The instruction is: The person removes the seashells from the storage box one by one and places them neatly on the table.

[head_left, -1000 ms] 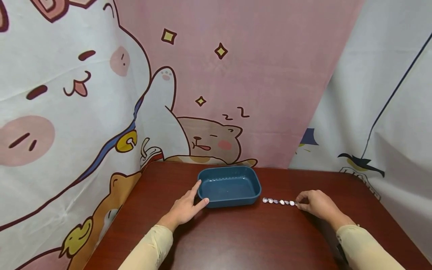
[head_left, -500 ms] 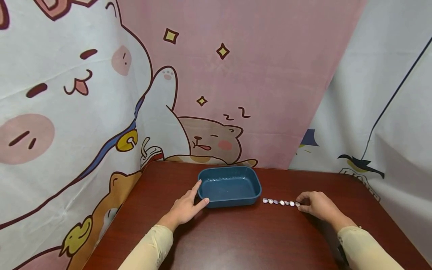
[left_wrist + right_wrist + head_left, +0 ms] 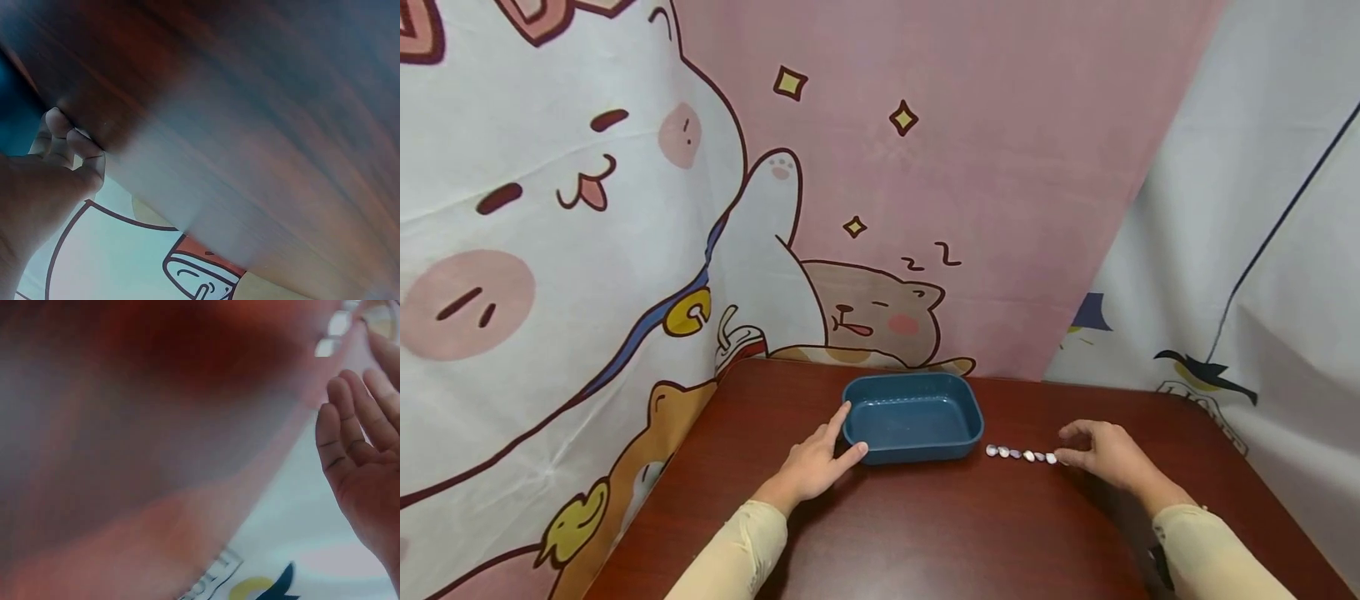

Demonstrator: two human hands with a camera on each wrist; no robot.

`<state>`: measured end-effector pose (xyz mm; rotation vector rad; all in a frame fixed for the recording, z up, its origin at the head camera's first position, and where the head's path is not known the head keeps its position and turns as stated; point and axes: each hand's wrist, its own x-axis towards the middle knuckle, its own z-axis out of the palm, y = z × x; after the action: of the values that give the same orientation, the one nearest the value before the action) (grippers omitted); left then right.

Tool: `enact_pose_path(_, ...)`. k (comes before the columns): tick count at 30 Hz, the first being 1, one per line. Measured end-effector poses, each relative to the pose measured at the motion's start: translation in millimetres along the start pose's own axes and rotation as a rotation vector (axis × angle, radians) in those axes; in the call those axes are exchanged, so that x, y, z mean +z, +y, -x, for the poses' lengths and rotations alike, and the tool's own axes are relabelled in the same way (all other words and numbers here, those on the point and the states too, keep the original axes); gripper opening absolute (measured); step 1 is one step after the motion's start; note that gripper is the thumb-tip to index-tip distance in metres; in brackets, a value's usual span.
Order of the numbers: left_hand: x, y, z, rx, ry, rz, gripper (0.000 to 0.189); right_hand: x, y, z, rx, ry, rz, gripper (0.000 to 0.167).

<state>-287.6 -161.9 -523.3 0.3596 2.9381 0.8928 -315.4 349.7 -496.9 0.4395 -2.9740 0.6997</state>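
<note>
A blue rectangular dish [image 3: 913,454] with rounded corners stands toward the back of the table in the head view. My left hand [image 3: 811,465] rests against its left side, the index finger at the side rim and the thumb at the front corner. Right of the dish, several small glossy white and purplish pieces like pebbles [image 3: 1028,456] lie in a short row. My right hand [image 3: 1108,454] is at the row's right end, the thumb tip close to the last visible piece. A gap shows between thumb and index finger. Other fingers [image 3: 334,434] look loosely extended in the right wrist view.
The reddish-brown wooden table [image 3: 955,533] carries the dish and the row. A printed cloth [image 3: 1000,208] with cartoon cats hangs behind the table and along its left side. White cloth [image 3: 1300,292] with a bird print hangs at the right.
My right thumb and index finger have spread apart at the row's end. The end piece seen between them half a second ago is now out of sight. The left hand keeps its place on the dish.
</note>
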Motion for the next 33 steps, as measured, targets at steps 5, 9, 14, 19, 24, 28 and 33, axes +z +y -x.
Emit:
enact_pose_path(5,0.7,0.3,1.7,-0.009,0.003,-0.007,0.090,-8.5,-61.3,-28.9,-0.005,0.109,-0.106,0.041)
enact_pose_path(9,-1.9,-0.1,5.4,-0.020,-0.003,-0.001,0.090,2.5,-128.8,-61.5,-0.119,0.056,-0.163,0.038)
enact_pose_path(14,-1.7,2.7,5.0,-0.022,-0.007,-0.003,0.089,33.4,-180.1,-94.8,-0.183,-0.099,-0.123,0.047)
enact_pose_path(19,2.8,4.3,0.1,-0.017,-0.008,-0.016,0.090,59.1,-185.7,-112.9,0.018,-0.203,0.020,0.054)
enact_pose_path(24,4.1,8.0,-3.1,-0.007,0.003,-0.021,0.088,69.2,-189.2,-120.0,0.115,-0.303,0.115,0.059)
enact_pose_path(28,4.0,7.6,-4.4,-0.005,0.002,-0.029,0.089,80.9,-196.6,-118.9,0.101,-0.381,0.065,0.060)
enact_pose_path(33,5.8,3.5,-2.9,-0.006,0.001,-0.032,0.089,100.1,-219.0,-115.9,0.036,-0.423,-0.034,0.053)
